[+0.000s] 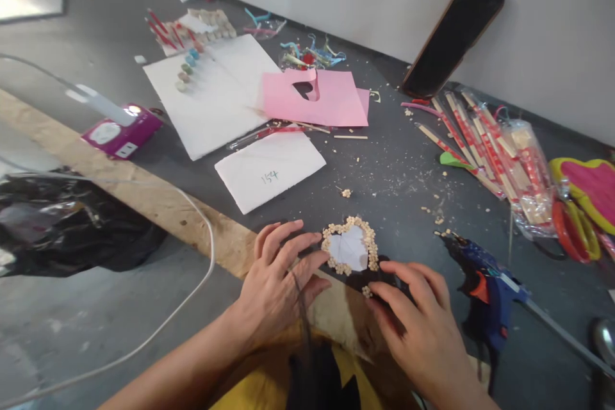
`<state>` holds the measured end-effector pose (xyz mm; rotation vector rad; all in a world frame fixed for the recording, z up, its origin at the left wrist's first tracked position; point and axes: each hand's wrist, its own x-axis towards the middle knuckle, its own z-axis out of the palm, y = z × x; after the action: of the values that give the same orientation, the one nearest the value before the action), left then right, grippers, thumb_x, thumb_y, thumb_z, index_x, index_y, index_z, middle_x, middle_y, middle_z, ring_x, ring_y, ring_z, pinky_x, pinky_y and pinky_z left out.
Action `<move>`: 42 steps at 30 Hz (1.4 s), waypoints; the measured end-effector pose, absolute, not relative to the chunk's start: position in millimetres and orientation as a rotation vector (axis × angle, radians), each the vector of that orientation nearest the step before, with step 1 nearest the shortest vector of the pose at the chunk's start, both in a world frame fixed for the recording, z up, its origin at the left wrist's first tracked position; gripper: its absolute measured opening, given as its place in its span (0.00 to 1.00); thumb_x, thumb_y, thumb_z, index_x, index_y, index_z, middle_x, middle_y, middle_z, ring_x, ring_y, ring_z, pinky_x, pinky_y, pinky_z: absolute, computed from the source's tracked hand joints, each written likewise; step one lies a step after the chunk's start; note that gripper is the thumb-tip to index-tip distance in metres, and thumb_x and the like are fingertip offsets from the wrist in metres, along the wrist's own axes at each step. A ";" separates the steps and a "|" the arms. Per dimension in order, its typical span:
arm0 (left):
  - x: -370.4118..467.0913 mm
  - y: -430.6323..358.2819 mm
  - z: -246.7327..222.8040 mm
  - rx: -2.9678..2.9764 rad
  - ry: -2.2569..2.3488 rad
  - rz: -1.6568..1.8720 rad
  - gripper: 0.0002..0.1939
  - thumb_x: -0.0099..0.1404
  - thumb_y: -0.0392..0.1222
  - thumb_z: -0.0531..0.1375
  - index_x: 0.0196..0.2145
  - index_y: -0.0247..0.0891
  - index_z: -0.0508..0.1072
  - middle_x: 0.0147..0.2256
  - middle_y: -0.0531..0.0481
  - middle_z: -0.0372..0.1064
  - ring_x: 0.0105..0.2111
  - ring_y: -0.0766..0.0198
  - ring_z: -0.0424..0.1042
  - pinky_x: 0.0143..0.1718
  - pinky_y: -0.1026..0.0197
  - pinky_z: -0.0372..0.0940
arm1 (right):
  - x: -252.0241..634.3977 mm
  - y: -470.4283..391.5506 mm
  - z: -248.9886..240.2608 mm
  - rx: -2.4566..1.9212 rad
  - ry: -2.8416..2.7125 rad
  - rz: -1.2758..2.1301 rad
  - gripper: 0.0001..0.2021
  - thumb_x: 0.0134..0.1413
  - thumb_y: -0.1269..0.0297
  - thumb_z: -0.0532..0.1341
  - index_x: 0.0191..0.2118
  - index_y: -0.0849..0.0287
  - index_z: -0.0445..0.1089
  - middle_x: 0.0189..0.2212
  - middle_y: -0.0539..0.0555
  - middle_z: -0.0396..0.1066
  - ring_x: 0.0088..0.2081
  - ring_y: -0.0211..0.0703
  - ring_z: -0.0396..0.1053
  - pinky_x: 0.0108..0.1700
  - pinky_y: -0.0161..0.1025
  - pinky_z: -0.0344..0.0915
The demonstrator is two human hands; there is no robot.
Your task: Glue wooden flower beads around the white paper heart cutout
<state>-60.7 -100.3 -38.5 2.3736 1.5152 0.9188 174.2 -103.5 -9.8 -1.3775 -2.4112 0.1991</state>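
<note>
One large white sheet (225, 93) lies at eleven o'clock from me. Of my two hands, the left hand (275, 274), also at eleven, is open, fingers spread; the right hand (419, 320), nearer one, pinches. One glue gun (500, 301) rests at two. One pale-rimmed heart (350, 246) lies at twelve; one small pale cluster (367, 291) sits in my right grip.

My left hand (276, 278) and right hand (425, 317) flank the paper heart (352, 250), ringed by a flower border (372, 243) on the table (398, 173). Behind my left hand lies the card (288, 160); behind that, the cut-out sheet (339, 100), with the foam board (196, 122) to its left. Right of my right hand is the hot glue gun (501, 307); behind that, chopsticks (487, 144), then the phone (451, 41) against the wall (365, 0).
</note>
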 end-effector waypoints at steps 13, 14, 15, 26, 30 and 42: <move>-61.8 -100.6 -41.4 2.335 1.522 0.910 0.13 0.62 0.40 0.63 0.45 0.43 0.71 0.49 0.48 0.69 0.56 0.48 0.59 0.55 0.41 0.56 | 155.6 -95.7 -24.9 -1.391 -2.278 0.192 0.06 0.53 0.71 0.62 0.38 0.58 0.72 0.45 0.58 0.67 0.47 0.51 0.59 0.49 0.51 0.61; -61.8 -100.5 -41.3 2.335 1.522 0.905 0.13 0.62 0.40 0.63 0.45 0.43 0.71 0.48 0.48 0.69 0.56 0.48 0.59 0.55 0.41 0.56 | 156.0 -95.5 -24.8 -1.390 -2.284 0.192 0.06 0.53 0.71 0.62 0.38 0.57 0.72 0.45 0.58 0.67 0.47 0.51 0.59 0.49 0.51 0.61; -61.7 -100.4 -41.2 2.335 1.522 0.899 0.13 0.62 0.40 0.63 0.45 0.43 0.71 0.48 0.48 0.70 0.56 0.48 0.59 0.55 0.41 0.56 | 156.6 -95.3 -24.6 -1.390 -2.289 0.193 0.06 0.53 0.71 0.62 0.38 0.58 0.72 0.45 0.58 0.67 0.47 0.52 0.59 0.48 0.51 0.61; -61.7 -98.9 -39.6 2.324 1.501 0.872 0.13 0.62 0.41 0.63 0.46 0.42 0.70 0.49 0.48 0.70 0.56 0.49 0.59 0.56 0.42 0.56 | 158.7 -97.3 -21.8 -1.355 -2.324 0.161 0.12 0.52 0.70 0.63 0.44 0.59 0.69 0.44 0.59 0.67 0.47 0.52 0.59 0.48 0.53 0.60; -62.5 -97.4 -38.7 2.321 1.471 0.931 0.14 0.63 0.39 0.62 0.47 0.40 0.68 0.48 0.45 0.69 0.55 0.48 0.60 0.55 0.42 0.57 | 170.6 -99.3 -11.7 -1.334 -2.234 0.205 0.07 0.54 0.67 0.62 0.39 0.59 0.65 0.38 0.56 0.67 0.43 0.47 0.62 0.45 0.47 0.61; -67.2 -96.9 -37.4 2.256 1.442 1.028 0.13 0.64 0.32 0.59 0.47 0.36 0.66 0.48 0.42 0.65 0.56 0.49 0.58 0.54 0.44 0.59 | 190.8 -106.9 -12.9 -1.505 -2.254 0.167 0.09 0.61 0.61 0.55 0.43 0.58 0.64 0.36 0.56 0.69 0.39 0.44 0.67 0.39 0.41 0.65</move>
<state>-67.2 -96.9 -37.4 2.2565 1.4415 1.0279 190.8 -106.9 -12.9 -1.5047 -2.2539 0.1671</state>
